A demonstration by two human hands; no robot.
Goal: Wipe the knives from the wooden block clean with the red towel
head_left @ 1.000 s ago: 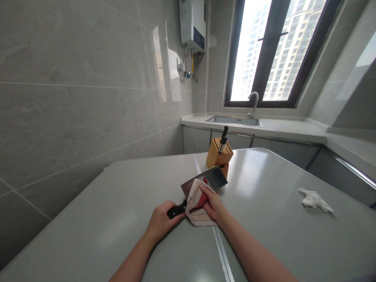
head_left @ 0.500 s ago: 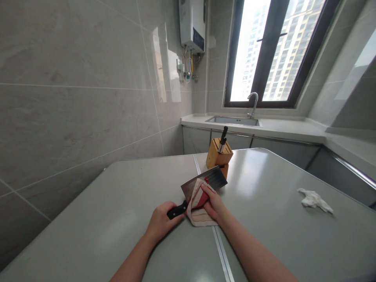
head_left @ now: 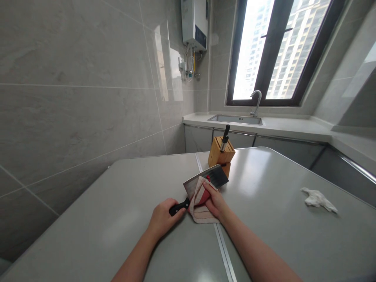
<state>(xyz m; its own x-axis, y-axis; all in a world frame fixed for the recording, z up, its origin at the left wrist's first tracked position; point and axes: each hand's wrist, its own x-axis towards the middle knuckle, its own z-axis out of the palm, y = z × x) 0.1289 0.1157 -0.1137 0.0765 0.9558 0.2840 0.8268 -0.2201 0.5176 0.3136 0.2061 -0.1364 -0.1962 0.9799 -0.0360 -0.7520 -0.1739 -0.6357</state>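
Observation:
My left hand [head_left: 164, 217] is closed around the black handle of a cleaver [head_left: 221, 175], whose broad steel blade points away to the right above the table. With my right hand [head_left: 216, 201] I grip a red and white cloth [head_left: 202, 216], folded against the lower part of the blade. The cloth hides the blade's middle and part of its edge. Just behind the blade stands a wooden knife block [head_left: 217, 152], with black-handled knives [head_left: 225, 138] upright in its slots.
A grey-white table [head_left: 132, 188] with a metal seam lies under my hands. On its right side is a crumpled white cloth or tissue [head_left: 319, 199]. Beyond are a counter with a sink [head_left: 235, 119] and a faucet [head_left: 256, 102]. A tiled wall [head_left: 88, 117] runs along the left.
The view has shifted slightly. Both hands keep their hold on the cleaver and the cloth, and hardly anything else differs.

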